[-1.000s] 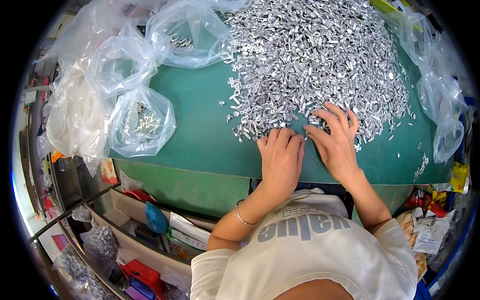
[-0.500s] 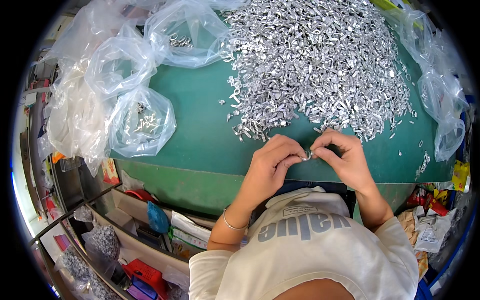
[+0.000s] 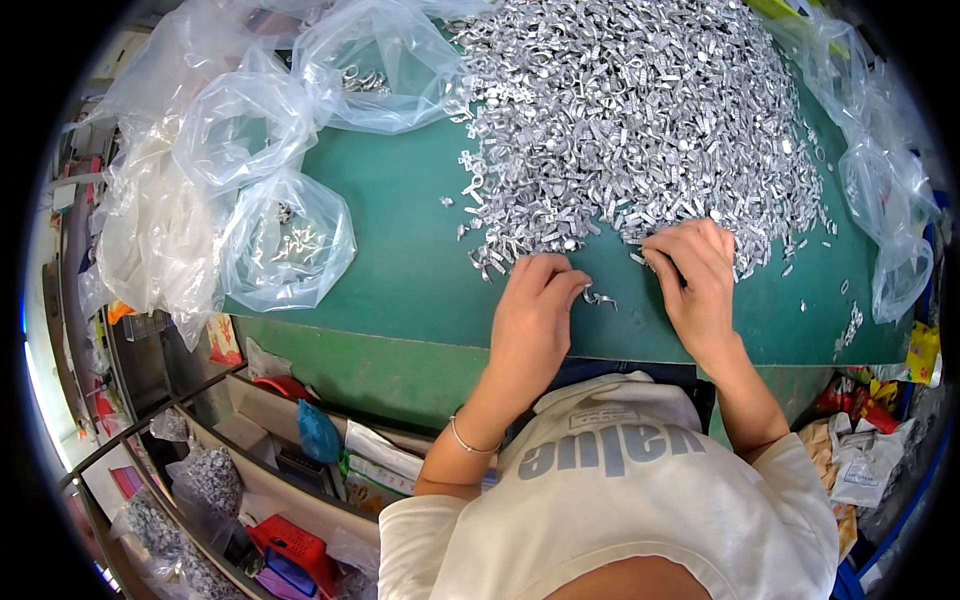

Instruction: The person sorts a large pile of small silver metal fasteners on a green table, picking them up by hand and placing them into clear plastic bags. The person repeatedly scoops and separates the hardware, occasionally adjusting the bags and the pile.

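A broad pile of small silver metal pieces [image 3: 640,130] covers the far middle and right of the green table [image 3: 390,220]. My left hand [image 3: 535,305] is closed in a pinch in front of the pile's near edge. A small curved silver metal piece [image 3: 600,298] shows at its fingertips, seemingly pinched there. To its right, my right hand [image 3: 697,275] is bent over the pile's near edge. Its thumb and fingertips come together among the loose pieces; what lies between them is too small to make out.
Clear plastic bags [image 3: 290,250] with some silver pieces in them stand open at the left. More clear plastic [image 3: 880,210] hangs along the right edge. Below the table at left, a drawer-like compartment holds a red basket [image 3: 295,555] and bags of grey pieces [image 3: 208,482].
My hands, together on a small ring-like silver piece before, have parted. The right hand has moved forward to the pile's edge; the left has shifted slightly left, its pinch now pointing more away from me.
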